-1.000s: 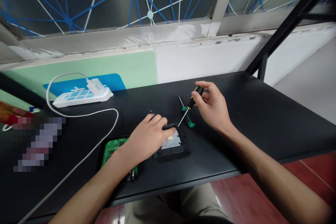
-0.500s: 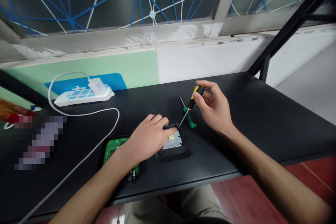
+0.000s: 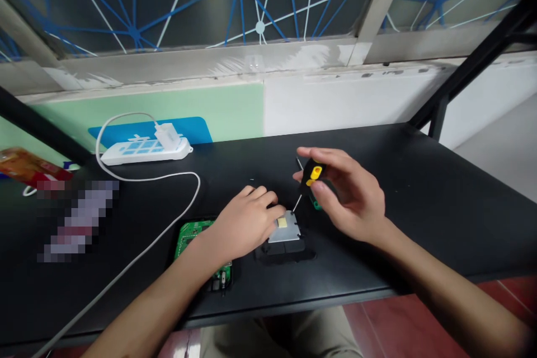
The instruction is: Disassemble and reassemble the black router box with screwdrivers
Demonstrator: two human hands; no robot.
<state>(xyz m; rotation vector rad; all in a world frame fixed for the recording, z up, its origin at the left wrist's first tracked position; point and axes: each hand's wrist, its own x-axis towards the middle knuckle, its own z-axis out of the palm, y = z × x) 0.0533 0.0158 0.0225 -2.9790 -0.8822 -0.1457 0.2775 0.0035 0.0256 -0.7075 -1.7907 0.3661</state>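
A yellow-and-black screwdriver (image 3: 312, 174) is held in my right hand (image 3: 354, 196), between the thumb and fingers. Its shaft slants down to the top right corner of a silver metal plate (image 3: 283, 233) bearing a small yellow pad. Under that plate lies a black plastic housing (image 3: 289, 255), flat on the table. My left hand (image 3: 249, 218) grips the left side of this housing, fingers curled, the index fingertip at the plate's upper edge. Behind my right hand, mostly hidden, lies a green-handled screwdriver (image 3: 316, 204). A green circuit board (image 3: 191, 229) sits partly beneath my left forearm.
Along the back of the black table (image 3: 356, 142) stands a white power strip (image 3: 146, 151) with a plugged-in charger. Its white cable (image 3: 197, 190) loops across the left side. A red-and-orange packet (image 3: 36, 165) lies at the far left, near a blurred-out item (image 3: 84, 218).
My right hand has turned the screwdriver more upright, its tip staying at the plate's corner. My left index finger has drawn back left from that corner. The whole view has shifted slightly.
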